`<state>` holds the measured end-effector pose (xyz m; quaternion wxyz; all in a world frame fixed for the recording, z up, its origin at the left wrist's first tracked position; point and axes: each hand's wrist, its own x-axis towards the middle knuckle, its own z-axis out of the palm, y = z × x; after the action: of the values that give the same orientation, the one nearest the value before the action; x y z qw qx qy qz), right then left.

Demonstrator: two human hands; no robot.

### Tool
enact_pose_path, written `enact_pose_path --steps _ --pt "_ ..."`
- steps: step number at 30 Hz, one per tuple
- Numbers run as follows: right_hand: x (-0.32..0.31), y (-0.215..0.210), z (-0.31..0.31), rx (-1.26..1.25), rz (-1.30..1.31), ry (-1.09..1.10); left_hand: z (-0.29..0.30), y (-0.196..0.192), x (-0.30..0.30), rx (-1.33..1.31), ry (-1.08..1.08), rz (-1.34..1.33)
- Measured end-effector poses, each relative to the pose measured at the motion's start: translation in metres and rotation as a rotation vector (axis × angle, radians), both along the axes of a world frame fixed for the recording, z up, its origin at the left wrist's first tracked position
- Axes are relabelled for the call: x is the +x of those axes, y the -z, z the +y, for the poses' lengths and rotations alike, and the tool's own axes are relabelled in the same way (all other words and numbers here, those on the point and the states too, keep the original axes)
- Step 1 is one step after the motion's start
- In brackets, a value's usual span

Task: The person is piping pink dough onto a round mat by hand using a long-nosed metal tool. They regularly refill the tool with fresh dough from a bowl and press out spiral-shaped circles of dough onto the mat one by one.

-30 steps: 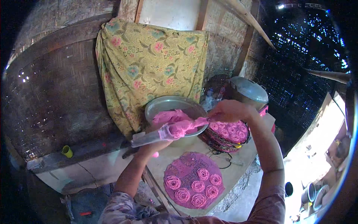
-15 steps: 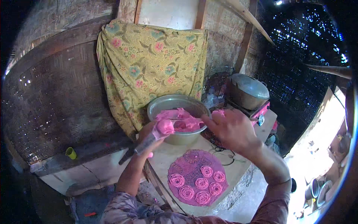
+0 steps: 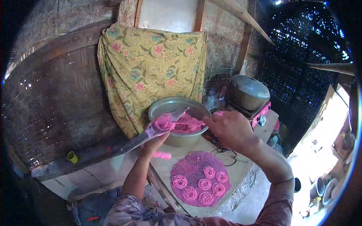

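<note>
A clear plastic piping bag [image 3: 141,140] hangs from my left hand [image 3: 155,141], its long pointed end slanting down to the left. Pink dough [image 3: 163,122] fills its wide mouth. My fingers are wrapped round the bag beside the left rim of a large metal basin [image 3: 180,101]. More pink paste [image 3: 189,123] lies in that basin. My right hand [image 3: 230,129] is closed at the basin's right rim on a slim pink-smeared utensil, mostly hidden, reaching toward the bag mouth. On a round purple sheet [image 3: 185,162] nearer me lie several piped pink noodle-like rosettes [image 3: 204,184].
A lidded pot [image 3: 249,92] sits on a pink-sided stove [image 3: 261,113] at the back right. A pink stick-like piece [image 3: 162,154] lies by my left wrist. A yellow-green cup [image 3: 72,157] stands on the left ledge. Patterned cloth [image 3: 154,64] hangs behind the basin.
The bag has swung toward level, and its mouth has opened wider over the basin. My right hand has shifted slightly left and down. More of the pink piece by my left wrist shows now.
</note>
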<state>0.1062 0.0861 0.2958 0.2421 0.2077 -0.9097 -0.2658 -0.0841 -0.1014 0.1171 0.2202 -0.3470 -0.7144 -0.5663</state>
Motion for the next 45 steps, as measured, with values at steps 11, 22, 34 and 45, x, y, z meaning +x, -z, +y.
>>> enact_pose_path --steps 11,22,34,45 --pt "0.003 0.028 -0.018 0.152 -0.092 -0.060 0.003 0.024 0.009 -0.245 0.068 0.017" --pt "-0.037 0.163 -0.032 -0.988 -0.325 -0.071 -0.009 0.035 -0.010 -0.070 -0.206 0.066" --pt "-0.050 0.193 -0.035 -1.223 -0.484 -0.367 -0.040 0.041 -0.035 -0.227 -0.328 0.292" --pt "-0.208 0.178 0.083 -1.177 -0.043 0.051 -0.072 0.055 -0.030 0.346 0.009 -0.691"
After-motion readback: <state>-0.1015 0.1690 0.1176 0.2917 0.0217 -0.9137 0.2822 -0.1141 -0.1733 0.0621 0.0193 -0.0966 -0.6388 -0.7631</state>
